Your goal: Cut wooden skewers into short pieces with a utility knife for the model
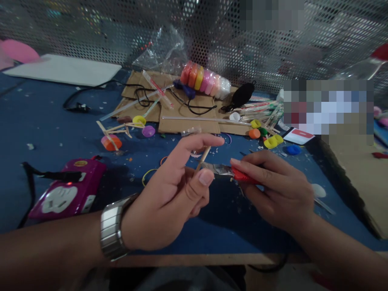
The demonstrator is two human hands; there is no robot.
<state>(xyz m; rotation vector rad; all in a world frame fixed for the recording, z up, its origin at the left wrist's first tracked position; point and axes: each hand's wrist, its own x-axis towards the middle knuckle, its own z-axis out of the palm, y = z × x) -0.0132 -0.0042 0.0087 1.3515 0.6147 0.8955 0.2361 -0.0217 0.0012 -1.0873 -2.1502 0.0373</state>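
Note:
My left hand (172,190), with a metal watch (112,230) on its wrist, pinches a thin wooden stick (203,157) between thumb and fingers, the index finger stretched out above. My right hand (279,190) grips a red-handled utility knife (239,174). Its silver blade (218,169) lies against the stick just beside my left thumb. Both hands hover over the blue table (54,133) near its front edge.
A magenta power strip (69,194) lies at the left. Cardboard pieces (188,121), coloured bottle caps (203,79), a stick-and-cap model (113,135), loose sticks (263,111), cables and a rubber band (148,174) crowd the back. A perforated metal screen (121,28) closes the rear.

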